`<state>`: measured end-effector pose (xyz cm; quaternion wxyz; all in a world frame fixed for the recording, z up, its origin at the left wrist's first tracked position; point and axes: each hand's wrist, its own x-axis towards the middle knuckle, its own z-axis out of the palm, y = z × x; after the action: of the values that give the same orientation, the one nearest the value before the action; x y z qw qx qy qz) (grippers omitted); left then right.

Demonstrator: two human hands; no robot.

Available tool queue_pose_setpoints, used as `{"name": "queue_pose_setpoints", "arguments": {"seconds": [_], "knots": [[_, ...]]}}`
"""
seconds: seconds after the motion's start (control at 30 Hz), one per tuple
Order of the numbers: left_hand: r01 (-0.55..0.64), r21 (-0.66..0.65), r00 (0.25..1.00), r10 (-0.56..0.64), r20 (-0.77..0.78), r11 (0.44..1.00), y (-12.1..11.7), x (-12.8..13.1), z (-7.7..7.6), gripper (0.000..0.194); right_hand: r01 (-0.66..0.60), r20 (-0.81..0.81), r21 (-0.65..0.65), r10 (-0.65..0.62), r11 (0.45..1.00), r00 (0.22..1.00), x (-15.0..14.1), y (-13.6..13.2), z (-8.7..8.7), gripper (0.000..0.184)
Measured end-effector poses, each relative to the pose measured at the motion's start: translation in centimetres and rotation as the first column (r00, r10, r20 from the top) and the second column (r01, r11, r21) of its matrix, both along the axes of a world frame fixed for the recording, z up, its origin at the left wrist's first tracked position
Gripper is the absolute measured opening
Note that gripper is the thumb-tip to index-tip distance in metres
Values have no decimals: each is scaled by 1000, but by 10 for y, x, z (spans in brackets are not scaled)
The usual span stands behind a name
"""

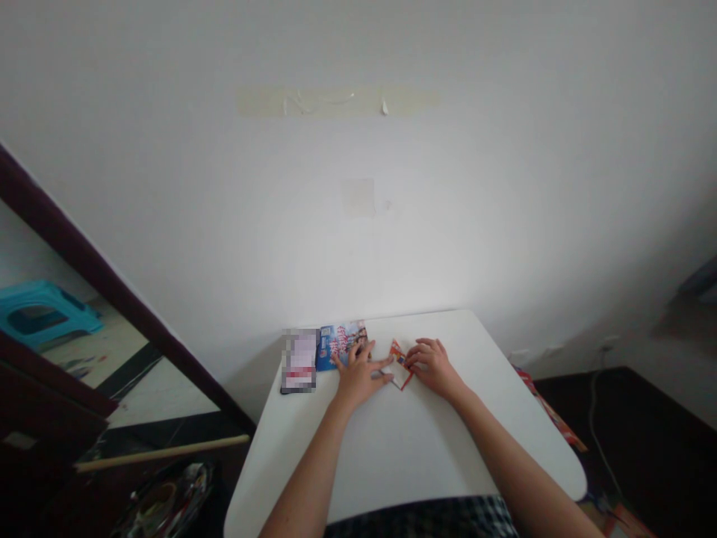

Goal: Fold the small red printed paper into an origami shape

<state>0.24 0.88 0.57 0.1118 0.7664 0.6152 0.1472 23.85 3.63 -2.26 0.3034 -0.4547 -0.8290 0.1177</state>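
A small piece of red and white printed paper [399, 365] lies folded on the white table [392, 441], between both hands. My left hand [360, 371] lies flat with fingers spread, its fingertips pressing the paper's left side and partly resting on a blue printed leaflet [341, 341]. My right hand [432, 365] curls over the paper's right edge and pinches it with the fingertips.
A phone [299, 361] lies at the table's far left corner, beside the leaflet. The table stands against a white wall. A blue plastic stool [39, 312] and a wooden stick [162, 453] are at the left. Colourful papers [552, 415] lie on the dark floor at the right.
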Motion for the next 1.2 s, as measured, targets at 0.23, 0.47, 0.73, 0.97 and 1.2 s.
{"name": "queue_pose_setpoints", "arguments": {"seconds": [0.23, 0.47, 0.73, 0.97, 1.2], "knots": [[5, 7, 1000, -5, 8, 1000, 1, 0, -2, 39, -41, 19, -77, 43, 996, 999, 3, -8, 17, 19], [-11, 30, 1000, 11, -16, 999, 0, 2, -2, 33, -84, 16, -137, 87, 987, 996, 6, -13, 25, 11], [-21, 2, 999, 22, -49, 1000, -2, 3, 4, 42, -101, 31, -152, 107, 983, 994, 6, -14, 25, 13], [-3, -52, 1000, 2, -18, 999, -3, 2, 9, 51, -96, 33, -123, 101, 988, 994, 6, -13, 23, 14], [-12, -13, 1000, 12, -1, 1000, -4, 3, 7, 48, -78, 23, -91, 80, 993, 997, 3, -14, 19, 13]]}}
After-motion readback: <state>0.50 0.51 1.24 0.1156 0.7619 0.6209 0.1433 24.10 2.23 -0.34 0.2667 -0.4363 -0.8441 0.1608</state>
